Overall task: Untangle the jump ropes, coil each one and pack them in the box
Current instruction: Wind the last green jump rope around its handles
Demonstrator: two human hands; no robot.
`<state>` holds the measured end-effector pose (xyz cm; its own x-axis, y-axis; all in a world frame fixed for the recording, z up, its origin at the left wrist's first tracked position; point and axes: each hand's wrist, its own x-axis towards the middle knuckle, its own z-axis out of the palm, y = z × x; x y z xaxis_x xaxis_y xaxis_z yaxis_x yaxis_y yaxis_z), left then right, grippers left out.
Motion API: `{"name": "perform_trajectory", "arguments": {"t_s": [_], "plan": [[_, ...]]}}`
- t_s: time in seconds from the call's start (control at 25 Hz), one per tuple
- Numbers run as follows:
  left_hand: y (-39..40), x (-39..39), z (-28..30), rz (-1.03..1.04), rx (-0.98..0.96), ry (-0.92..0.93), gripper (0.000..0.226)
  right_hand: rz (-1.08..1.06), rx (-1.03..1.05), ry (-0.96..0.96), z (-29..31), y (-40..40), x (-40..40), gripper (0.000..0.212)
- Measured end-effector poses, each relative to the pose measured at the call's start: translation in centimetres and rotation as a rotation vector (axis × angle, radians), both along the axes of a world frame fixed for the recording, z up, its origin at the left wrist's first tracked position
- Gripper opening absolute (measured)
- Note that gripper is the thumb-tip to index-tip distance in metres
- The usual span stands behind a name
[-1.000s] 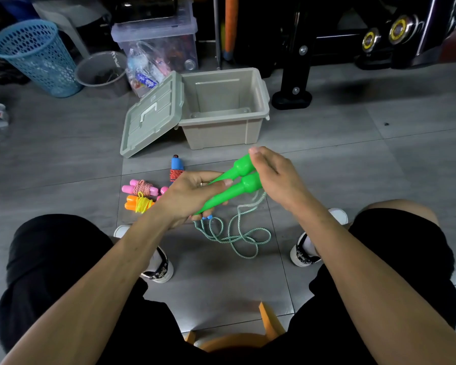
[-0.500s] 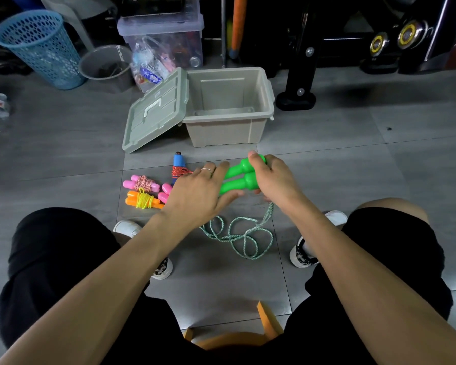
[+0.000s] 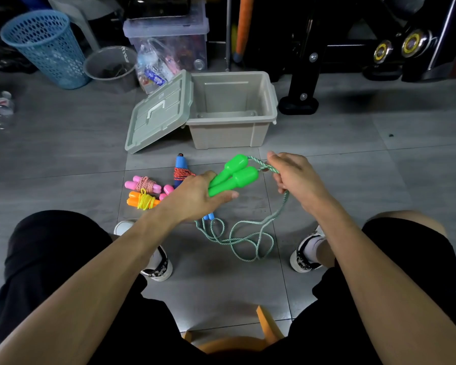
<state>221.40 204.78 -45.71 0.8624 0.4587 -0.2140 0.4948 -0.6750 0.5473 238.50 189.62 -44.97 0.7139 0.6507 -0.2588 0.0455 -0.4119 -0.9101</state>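
My left hand [image 3: 195, 197] grips the two green handles [image 3: 233, 175] of a jump rope, held side by side and pointing up to the right. Its green-and-white cord [image 3: 241, 237] leaves the handle tops, passes through my right hand [image 3: 294, 177], which pinches it, and drops in loose loops on the floor between my feet. Coiled ropes lie on the floor to the left: a pink-handled one [image 3: 144, 183], an orange-handled one [image 3: 142, 201] and a blue-handled one [image 3: 181, 169]. The beige box [image 3: 232, 119] stands open behind them.
The box's grey-green lid [image 3: 158, 114] leans against its left side. Behind stand a blue mesh basket [image 3: 48, 48], a grey bucket [image 3: 111, 65], a clear storage bin [image 3: 169, 40] and black gym equipment [image 3: 353, 48]. An orange stool [image 3: 237, 338] is under me.
My right hand has let go of the handle tops and moved right, drawing the cord out from the handles. My left hand has shifted its grip lower on both handles.
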Motion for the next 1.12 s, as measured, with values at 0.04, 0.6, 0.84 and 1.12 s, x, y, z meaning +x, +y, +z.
{"name": "perform_trajectory", "arguments": {"t_s": [0.04,0.6,0.84,1.12], "plan": [[0.1,-0.1,0.0,-0.025,0.026,0.013,0.053,0.011,0.026,0.0,0.1,-0.2,0.1,0.037],[-0.9,2.2,1.8,0.77,-1.286,-0.39,0.027,0.645,-0.068,-0.653,-1.1,0.2,-4.5,0.014],[-0.3,2.6,1.0,0.718,-1.419,-0.425,0.034,0.825,-0.158,-0.65,-0.2,0.2,-4.9,0.022],[-0.6,2.4,-0.7,0.453,-0.526,-0.001,0.058,0.652,0.043,-0.573,3.7,-1.5,-3.2,0.015]]}}
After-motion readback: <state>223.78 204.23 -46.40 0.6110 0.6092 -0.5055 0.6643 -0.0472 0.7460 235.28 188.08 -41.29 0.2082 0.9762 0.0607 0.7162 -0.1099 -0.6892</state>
